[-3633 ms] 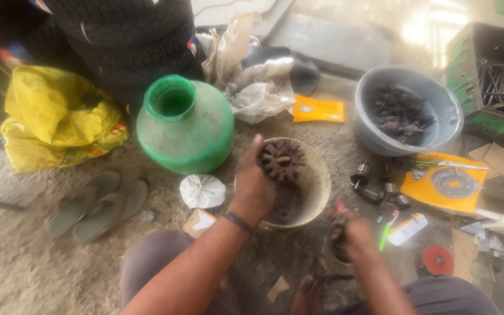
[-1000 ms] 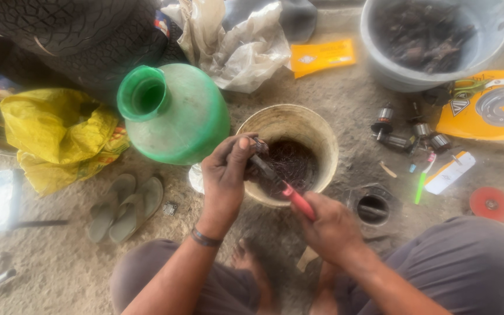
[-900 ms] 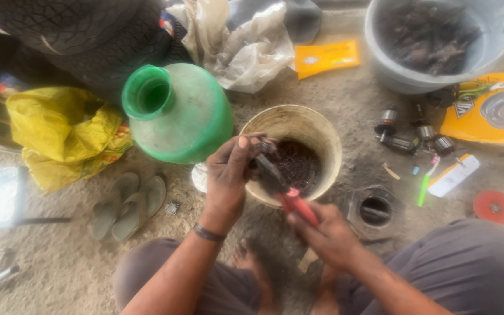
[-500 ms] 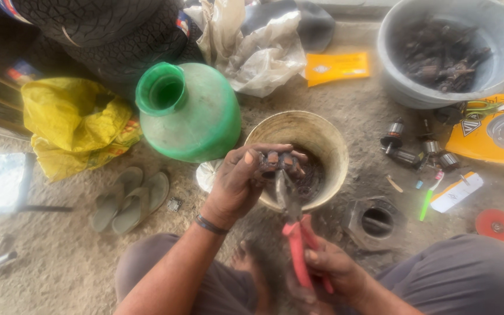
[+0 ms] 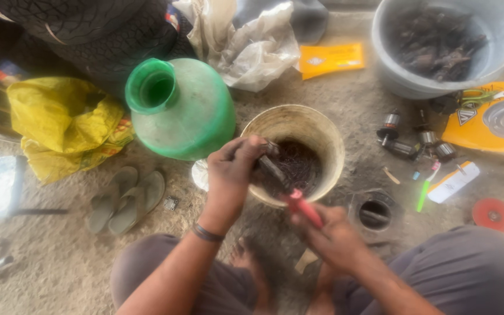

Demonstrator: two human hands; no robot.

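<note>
My left hand (image 5: 231, 175) grips a small dark metal part (image 5: 269, 150) over the near rim of a cream bucket (image 5: 322, 131) that holds dark wire scraps. My right hand (image 5: 336, 236) is closed on the red handles of a pair of pliers (image 5: 290, 189), whose dark jaws reach up to the part in my left hand. Both hands work just above the bucket's near edge. My knees, in grey trousers, frame the bottom of the view.
A green plastic jug (image 5: 179, 108) stands left of the bucket. Behind lie tyres (image 5: 88, 29), a yellow bag (image 5: 59, 122) and a grey tub (image 5: 447, 44) of dark parts. Small motor parts (image 5: 412, 140), an orange disc pack (image 5: 497, 119), a red disc (image 5: 493, 214) and sandals (image 5: 125, 198) lie around on the sandy floor.
Earlier my left hand held a round dark part up while my right was low. Now both hands are at the bucket, the pliers biting the part; the pliers swung slightly between frames.
</note>
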